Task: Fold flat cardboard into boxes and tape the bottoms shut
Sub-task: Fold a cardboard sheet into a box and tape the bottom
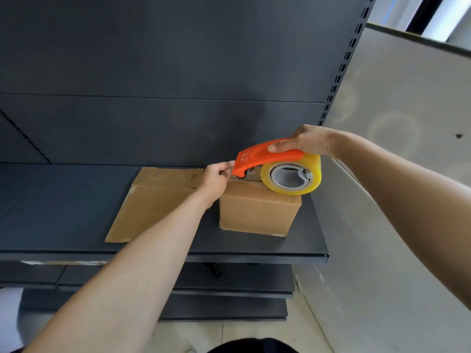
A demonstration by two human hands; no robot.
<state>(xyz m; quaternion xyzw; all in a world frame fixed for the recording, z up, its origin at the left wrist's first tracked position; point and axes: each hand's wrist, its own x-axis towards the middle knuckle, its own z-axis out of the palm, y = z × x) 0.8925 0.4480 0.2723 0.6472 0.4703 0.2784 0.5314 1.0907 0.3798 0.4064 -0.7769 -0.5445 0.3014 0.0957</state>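
A small folded cardboard box (257, 212) stands on the dark shelf (63, 200), right of centre. On top of it rests an orange tape dispenser (262, 157) with a roll of clear yellowish tape (293, 174). My right hand (305, 141) grips the dispenser's orange handle from above. My left hand (216, 177) pinches at the dispenser's front end, at the box's top left edge; the tape end itself is too small to make out. A flat sheet of cardboard (155, 202) lies on the shelf just left of the box, partly under my left forearm.
The shelf's front edge (178, 257) runs across the view, with lower dark shelves (229, 291) beneath. A dark back panel rises behind the box. A perforated upright (339, 72) and a pale wall (395, 123) close off the right side.
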